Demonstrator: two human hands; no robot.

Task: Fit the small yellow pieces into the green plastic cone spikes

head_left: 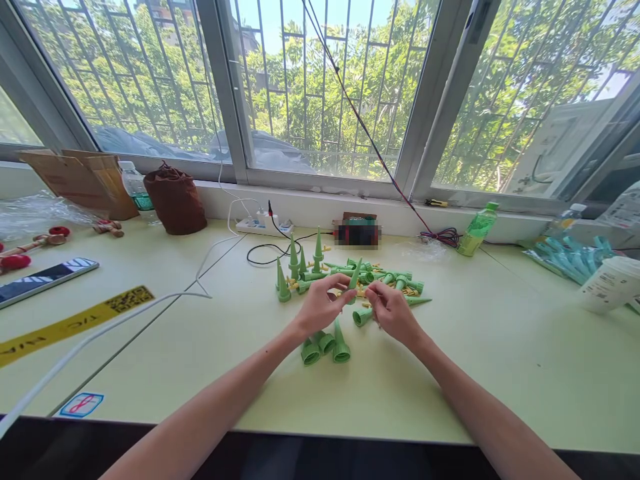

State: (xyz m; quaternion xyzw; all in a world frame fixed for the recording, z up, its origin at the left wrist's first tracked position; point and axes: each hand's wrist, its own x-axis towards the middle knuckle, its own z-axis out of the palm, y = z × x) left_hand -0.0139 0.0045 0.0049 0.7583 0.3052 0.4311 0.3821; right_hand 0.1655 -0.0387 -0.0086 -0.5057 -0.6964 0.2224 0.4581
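Note:
My left hand [320, 305] is closed in a pinch on a green plastic cone [355, 275] that points up and away. My right hand [393, 311] is closed next to it, fingertips pinching a small yellow piece [364, 292] near the cone's base. Behind both hands lies a pile of green cones and small yellow parts [385, 277], with several cones standing upright [295, 263] at its left. Three cones [325, 345] rest on the table under my left wrist, and one more cone [362, 316] lies between my hands.
A pale green table [480, 360] runs along a window. On it are a white power strip [264, 225], a brown pouch [175, 199], a green bottle [477, 230], a white cup [609, 283], yellow tape [75, 323], a white cable [125, 317] and cardboard [80, 177].

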